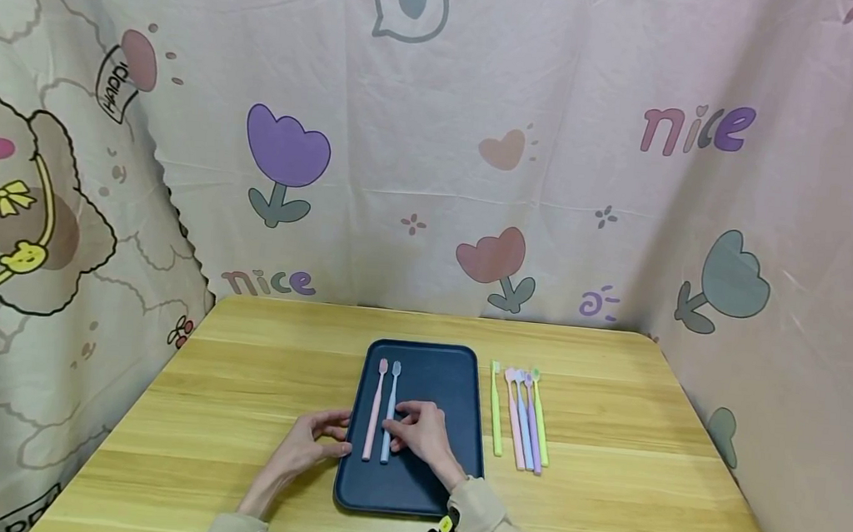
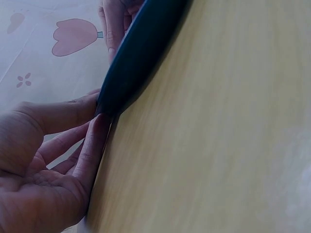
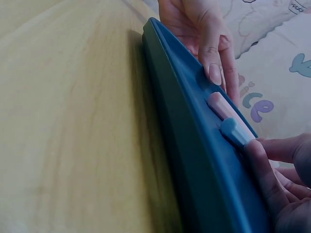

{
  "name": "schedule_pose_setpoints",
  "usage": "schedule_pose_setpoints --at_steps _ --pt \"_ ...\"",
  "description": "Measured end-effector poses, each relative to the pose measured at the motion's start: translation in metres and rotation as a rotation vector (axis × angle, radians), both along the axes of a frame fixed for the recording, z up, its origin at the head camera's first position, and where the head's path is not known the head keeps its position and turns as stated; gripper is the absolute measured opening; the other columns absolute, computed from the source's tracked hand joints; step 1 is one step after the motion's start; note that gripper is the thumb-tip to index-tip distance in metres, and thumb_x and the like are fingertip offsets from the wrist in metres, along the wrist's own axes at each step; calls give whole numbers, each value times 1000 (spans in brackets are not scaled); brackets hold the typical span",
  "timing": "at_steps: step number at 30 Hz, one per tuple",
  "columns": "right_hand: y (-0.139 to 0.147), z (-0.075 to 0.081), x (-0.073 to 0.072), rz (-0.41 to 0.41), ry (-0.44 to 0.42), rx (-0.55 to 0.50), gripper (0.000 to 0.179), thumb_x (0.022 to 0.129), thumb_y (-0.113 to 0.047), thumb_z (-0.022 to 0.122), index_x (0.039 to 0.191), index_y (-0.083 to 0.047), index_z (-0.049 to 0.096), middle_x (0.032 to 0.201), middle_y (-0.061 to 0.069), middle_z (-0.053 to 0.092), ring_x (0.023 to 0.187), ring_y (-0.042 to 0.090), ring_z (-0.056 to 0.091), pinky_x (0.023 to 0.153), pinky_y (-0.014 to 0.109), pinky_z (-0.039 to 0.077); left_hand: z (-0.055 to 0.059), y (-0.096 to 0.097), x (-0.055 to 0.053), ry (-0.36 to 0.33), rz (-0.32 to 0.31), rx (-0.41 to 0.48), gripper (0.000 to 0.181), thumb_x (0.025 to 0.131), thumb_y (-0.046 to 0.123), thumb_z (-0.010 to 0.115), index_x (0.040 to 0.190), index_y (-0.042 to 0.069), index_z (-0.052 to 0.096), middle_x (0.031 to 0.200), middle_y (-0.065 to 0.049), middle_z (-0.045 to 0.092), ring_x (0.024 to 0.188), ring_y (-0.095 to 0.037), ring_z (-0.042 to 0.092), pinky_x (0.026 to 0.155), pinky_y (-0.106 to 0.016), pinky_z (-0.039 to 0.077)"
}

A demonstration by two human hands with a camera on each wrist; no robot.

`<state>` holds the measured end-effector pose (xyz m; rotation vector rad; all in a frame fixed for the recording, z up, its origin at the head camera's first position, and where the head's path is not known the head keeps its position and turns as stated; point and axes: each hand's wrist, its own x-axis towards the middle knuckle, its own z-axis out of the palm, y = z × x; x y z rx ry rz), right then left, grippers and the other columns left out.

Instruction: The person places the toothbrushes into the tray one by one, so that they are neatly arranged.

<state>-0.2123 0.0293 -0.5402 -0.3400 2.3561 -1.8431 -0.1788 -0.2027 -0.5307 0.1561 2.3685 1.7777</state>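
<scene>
A dark blue rectangular tray lies on the table. Inside it, a pink toothbrush and a light blue toothbrush lie side by side, bristle heads toward the far end. My right hand pinches the blue toothbrush by its handle between thumb and fingers. At the tray's left side, my left hand holds the rim, with its thumb nearer me. The right wrist view shows the handle ends of the blue toothbrush and the pink one close together over the tray floor.
Right of the tray, several more toothbrushes lie on the wooden table: a green one slightly apart, then pink, blue, purple and yellow-green bunched together. A printed cloth hangs behind the table.
</scene>
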Motion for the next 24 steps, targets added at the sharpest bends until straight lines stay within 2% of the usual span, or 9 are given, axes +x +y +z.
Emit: schedule_pose_setpoints --at_steps 8,14,20,24 --pt "0 0 0 0 -1 -2 39 89 -12 76 121 7 67 72 15 74 52 15 70 53 31 58 2 -2 2 2 -35 10 61 83 1 77 137 -13 52 127 -30 62 97 -18 63 79 -19 50" --pt "7 2 1 48 -14 -55 42 91 -14 74 125 7 63 79 22 74 56 17 71 56 33 59 2 -2 3 -8 -15 11 61 83 0 77 137 -13 52 126 -29 62 96 -18 64 79 -19 50" --pt "35 9 5 48 53 -129 41 93 -12 71 125 12 62 85 33 70 56 11 69 57 35 60 1 -2 3 0 -12 0 62 82 1 78 137 -12 53 126 -29 63 94 -14 64 78 -18 50" --pt "68 13 5 -30 128 -163 37 92 -6 71 120 16 61 84 38 67 53 5 65 53 34 59 1 -2 2 7 -19 9 62 82 1 79 136 -13 53 125 -29 63 94 -15 64 78 -18 51"
